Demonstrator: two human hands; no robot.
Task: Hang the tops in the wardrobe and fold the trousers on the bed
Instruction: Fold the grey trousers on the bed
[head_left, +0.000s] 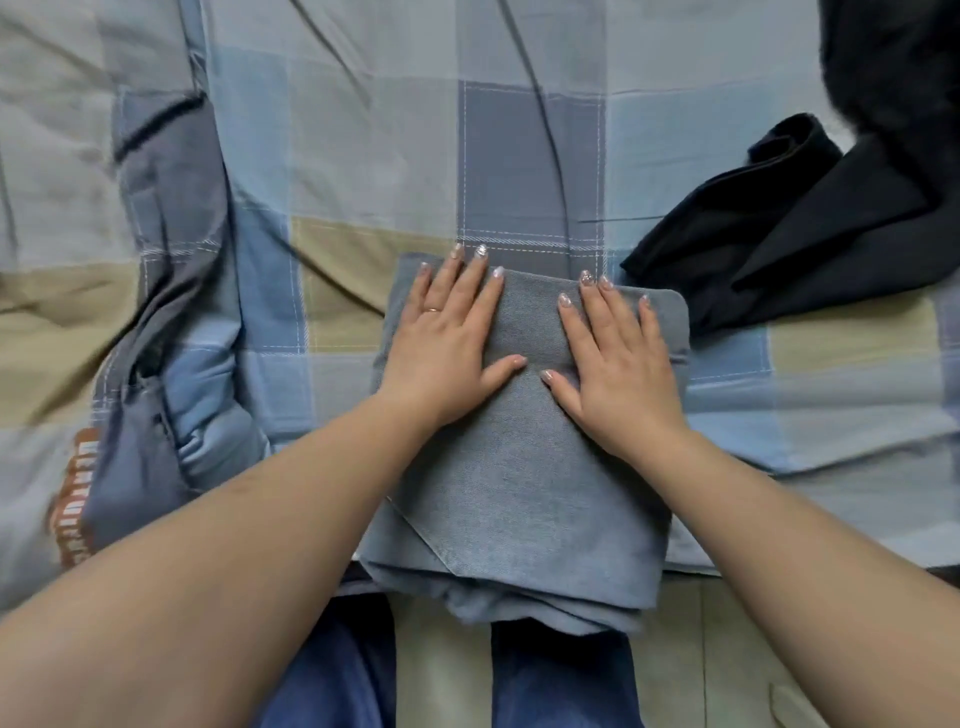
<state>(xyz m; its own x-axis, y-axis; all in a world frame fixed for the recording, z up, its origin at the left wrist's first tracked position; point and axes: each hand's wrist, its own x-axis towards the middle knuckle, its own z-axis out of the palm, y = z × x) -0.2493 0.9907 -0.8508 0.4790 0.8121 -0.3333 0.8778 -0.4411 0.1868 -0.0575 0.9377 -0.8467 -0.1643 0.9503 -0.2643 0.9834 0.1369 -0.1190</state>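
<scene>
Fingers straight, spread, flat on cloth, both hands; nothing gripped.

Far left: rumpled grey-blue garment (156, 291) with orange print, on bed (363, 130), well apart from fold; not hung.

Left hand (452, 338) pressing far half of folded grey trousers (519, 467), thumb inward.

Right hand (618, 358) beside it, thumbs nearly meeting.

Near edge of trousers overhangs bed edge: likely slides off floorward once pressure lifts. Thick layers may spring open.

Right: dark garment (789, 223) near trousers' far corner; sideways sweep could snag it.

Trousers (519, 467) grey-blue; bedcover (363, 130) checked blue, grey, beige (white stitch lines); garment (789, 218) black
</scene>
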